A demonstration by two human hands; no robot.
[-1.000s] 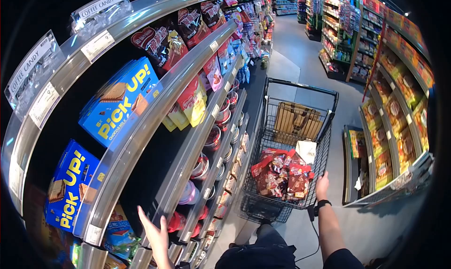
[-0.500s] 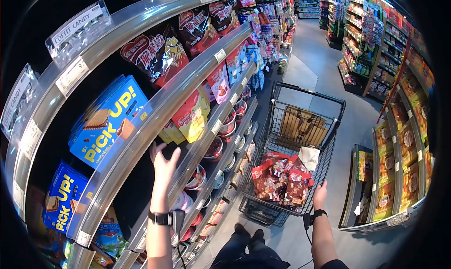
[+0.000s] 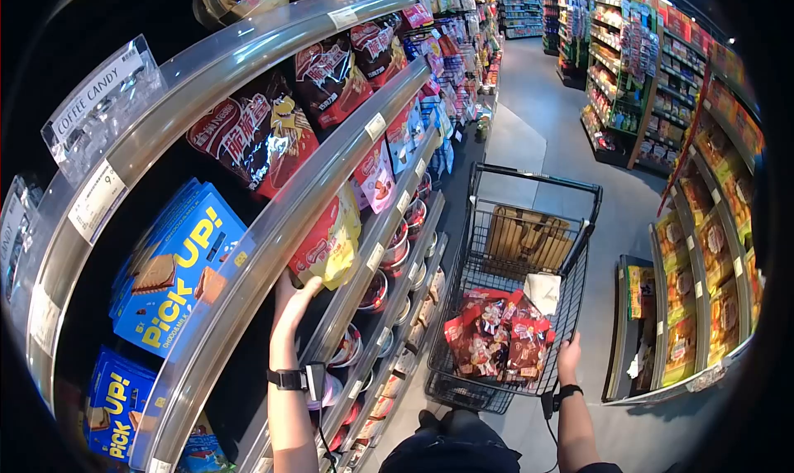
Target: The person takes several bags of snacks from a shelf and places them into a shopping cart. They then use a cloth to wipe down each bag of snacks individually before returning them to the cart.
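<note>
My left hand (image 3: 294, 304) reaches into the shelf at the lower edge of a yellow and red snack bag (image 3: 332, 243). Its thumb lies against the front of the bag, while the other fingers are hidden behind the bag and shelf edge. At the cart's near right corner, my right hand (image 3: 569, 359) is closed on the frame of the black shopping cart (image 3: 592, 217). Inside the cart are red snack bags (image 3: 529, 341), a white item (image 3: 542, 293) and a brown slatted panel (image 3: 527, 235).
Blue PICK UP! packs (image 3: 178, 274) and red-brown snack bags (image 3: 252, 134) fill the shelves at left. Below are round cups (image 3: 372, 291). A low shelf rack (image 3: 678, 308) with yellow packs stands right of the cart. More shelving (image 3: 620, 84) lines the aisle ahead.
My left hand has moved up to the yellow and red bag, and its spread fingers have come in around the bag's edge. The camera view has shifted slightly. My right hand stays on the cart.
</note>
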